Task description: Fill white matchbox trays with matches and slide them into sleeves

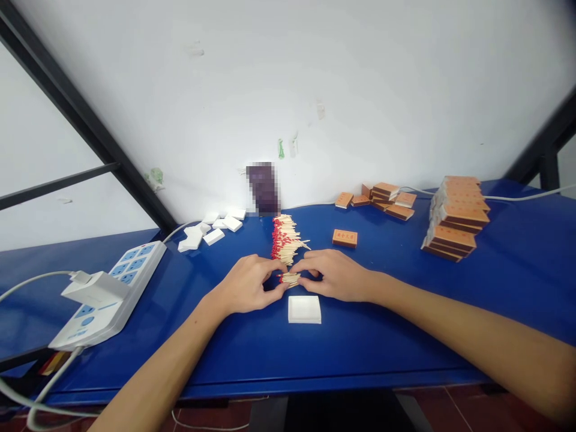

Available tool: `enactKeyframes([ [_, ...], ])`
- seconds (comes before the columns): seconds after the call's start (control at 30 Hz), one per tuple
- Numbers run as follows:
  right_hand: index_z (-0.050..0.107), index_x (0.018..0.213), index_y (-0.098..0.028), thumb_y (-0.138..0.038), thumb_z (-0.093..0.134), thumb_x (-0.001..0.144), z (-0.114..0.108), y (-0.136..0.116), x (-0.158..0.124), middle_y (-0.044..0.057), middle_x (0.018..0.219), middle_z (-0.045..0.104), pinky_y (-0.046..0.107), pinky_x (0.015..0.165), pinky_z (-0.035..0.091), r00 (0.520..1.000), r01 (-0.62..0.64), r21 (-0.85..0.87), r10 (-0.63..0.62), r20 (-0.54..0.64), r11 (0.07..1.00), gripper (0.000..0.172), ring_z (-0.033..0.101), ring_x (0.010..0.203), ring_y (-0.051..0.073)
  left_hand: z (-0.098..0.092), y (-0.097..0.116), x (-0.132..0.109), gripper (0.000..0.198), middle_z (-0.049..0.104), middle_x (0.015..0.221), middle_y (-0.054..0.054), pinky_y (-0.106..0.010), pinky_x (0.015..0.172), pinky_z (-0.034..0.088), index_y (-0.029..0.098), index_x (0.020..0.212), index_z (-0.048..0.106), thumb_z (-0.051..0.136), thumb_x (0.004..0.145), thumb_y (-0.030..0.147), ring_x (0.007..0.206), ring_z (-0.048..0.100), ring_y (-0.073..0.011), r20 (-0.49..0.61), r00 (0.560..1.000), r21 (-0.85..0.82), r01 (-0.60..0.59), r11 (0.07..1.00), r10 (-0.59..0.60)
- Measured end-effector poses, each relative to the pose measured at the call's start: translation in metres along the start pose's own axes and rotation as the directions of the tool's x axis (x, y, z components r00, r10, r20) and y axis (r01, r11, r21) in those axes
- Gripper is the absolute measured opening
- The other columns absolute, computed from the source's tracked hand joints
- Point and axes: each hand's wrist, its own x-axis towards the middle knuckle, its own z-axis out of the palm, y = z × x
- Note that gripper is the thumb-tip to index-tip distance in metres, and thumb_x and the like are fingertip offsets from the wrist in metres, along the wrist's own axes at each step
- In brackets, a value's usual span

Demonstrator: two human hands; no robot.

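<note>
Matches (pixel 290 278) in a small bundle are pinched between the fingertips of the left hand (pixel 249 285) and the right hand (pixel 335 276), just at 12 o'clock from the white tray (pixel 305 309) on the table (pixel 405 312). Heads are probably best kept aligned and level. Both hands are curled inward, palms down.

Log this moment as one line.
left hand: pinching matches | right hand: pinching matches | tray: empty, near side of hands | match pile: behind hands
</note>
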Motion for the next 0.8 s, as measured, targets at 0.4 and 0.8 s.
enactKeyframes([
  [0.4, 0.074, 0.108, -0.023, -0.027, 0.055, 0.093, -0.0015, -0.0002, -0.0002, 0.002, 0.079, 0.062, 0.025, 0.064, 0.035, 1.0, 0.004, 0.017, -0.004, 0.01, 1.0, 0.024, 0.053, 0.067, 0.012, 0.0008, -0.0044, -0.0009, 0.027, 0.072, 0.086, -0.001, -0.029, 0.069, 0.04, 0.023, 0.111, 0.069, 0.053, 0.091, 0.033, 0.068, 0.061, -0.0151, 0.023, 0.998, 0.003, -0.054, 0.999, 0.053],
  [0.8, 0.074, 0.102, -0.021, -0.025, 0.053, 0.094, 0.0, 0.0015, 0.0, 0.002, 0.077, 0.062, 0.025, 0.064, 0.034, 1.0, 0.017, 0.02, -0.017, -0.01, 1.0, 0.023, 0.052, 0.068, 0.012, 0.0013, -0.0058, -0.0016, 0.033, 0.074, 0.088, -0.004, -0.03, 0.075, 0.045, 0.022, 0.115, 0.069, 0.057, 0.087, 0.036, 0.074, 0.065, -0.0174, -0.016, 0.998, 0.036, -0.06, 0.998, 0.06],
])
